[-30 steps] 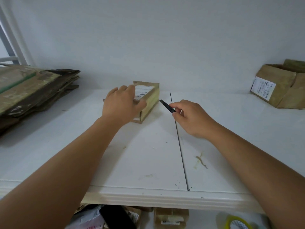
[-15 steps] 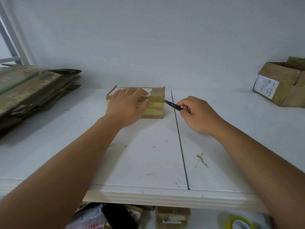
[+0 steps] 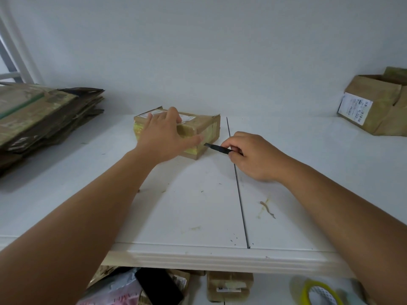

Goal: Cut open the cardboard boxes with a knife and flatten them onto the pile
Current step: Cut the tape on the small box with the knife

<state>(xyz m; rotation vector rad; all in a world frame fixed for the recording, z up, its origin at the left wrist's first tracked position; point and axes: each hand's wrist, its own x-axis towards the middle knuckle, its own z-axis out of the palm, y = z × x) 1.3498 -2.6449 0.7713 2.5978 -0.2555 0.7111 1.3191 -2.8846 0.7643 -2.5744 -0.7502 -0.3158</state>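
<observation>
plain white wall (image 3: 198, 51), white table (image 3: 187, 216) with centre seam

Yellow tape roll (image 3: 319, 293) and black phone (image 3: 158, 286) below.

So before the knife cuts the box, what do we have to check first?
1. Box lies flat on the table: ok.
2. Left hand holds the box steady from on top: ok.
3. Right hand has a firm grip on the knife: ok.
4. Knife tip points at the taped near side of the box: ok; whether it touches yet, cannot tell.
5. Left thumb is away from the blade's path: not ok, it lies on the box's side right beside the tip.
6. Pile of flattened cardboard is ready on the left: ok.
</observation>
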